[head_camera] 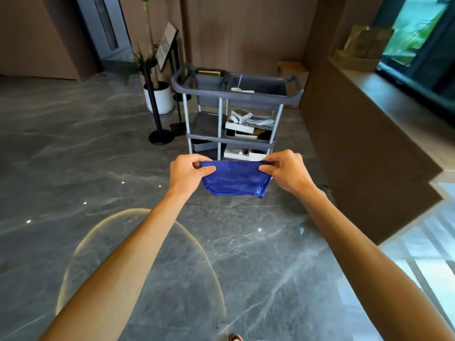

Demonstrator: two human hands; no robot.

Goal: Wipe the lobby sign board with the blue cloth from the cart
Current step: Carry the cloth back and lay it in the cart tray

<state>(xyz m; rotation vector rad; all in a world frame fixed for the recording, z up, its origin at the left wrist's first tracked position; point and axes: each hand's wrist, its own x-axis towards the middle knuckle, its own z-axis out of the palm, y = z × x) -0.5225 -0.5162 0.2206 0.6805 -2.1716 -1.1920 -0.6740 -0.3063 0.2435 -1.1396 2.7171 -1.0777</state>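
At the centre of the frame, the left hand [188, 172] and right hand [286, 169] each pinch a top corner of the blue cloth [235, 179], stretched between them; the grey cart [236, 107] stands just above, the sign board [167, 45] upper left beside a potted plant [157, 94]

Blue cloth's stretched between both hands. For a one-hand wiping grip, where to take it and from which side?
Probably mid top edge of the cloth, taken from above. The left hand and right hand pinch its upper corners, so that edge is taut and free, and the body hangs folded below.
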